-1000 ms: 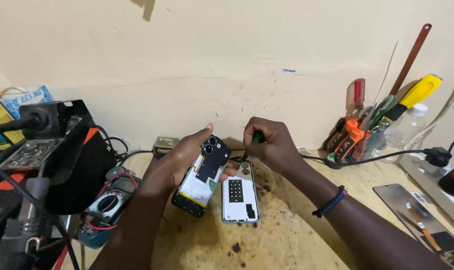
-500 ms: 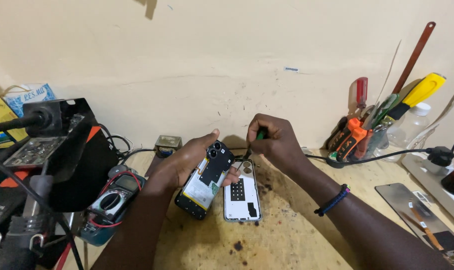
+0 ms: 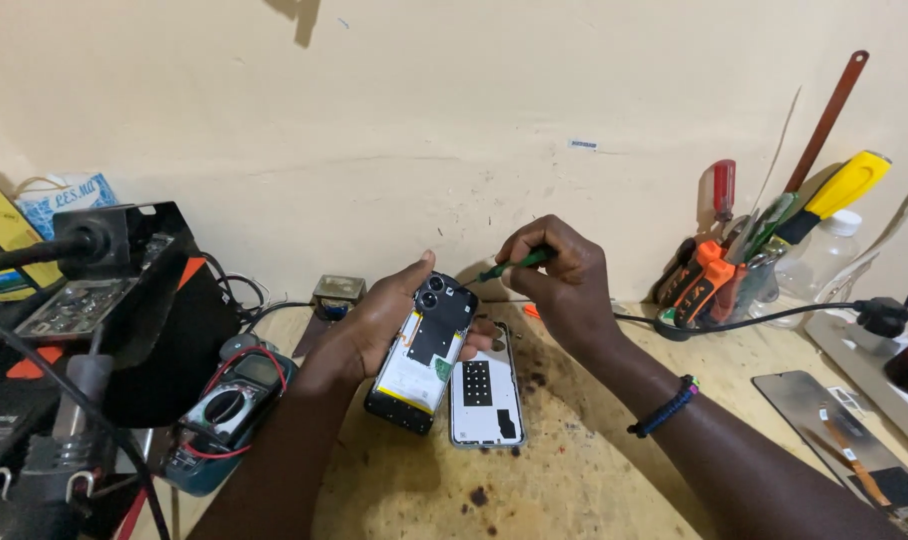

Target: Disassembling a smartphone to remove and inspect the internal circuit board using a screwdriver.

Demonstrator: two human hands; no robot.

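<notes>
Left hand (image 3: 379, 320): grasps opened phone (image 3: 421, 352), tilted above bench (image 3: 574, 480).
Right hand (image 3: 564, 280): clenched on green screwdriver (image 3: 514, 266), tip at phone's top.
Done: back cover (image 3: 484, 390) off, lying beside.
Left: inner plate still mounted, by the look.

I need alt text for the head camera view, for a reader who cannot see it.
A person's left hand holds an opened phone tilted above a wooden bench, while the right hand points a green-handled screwdriver at its top. A white back cover lies beside it; a multimeter sits left, a tool holder right.
</notes>
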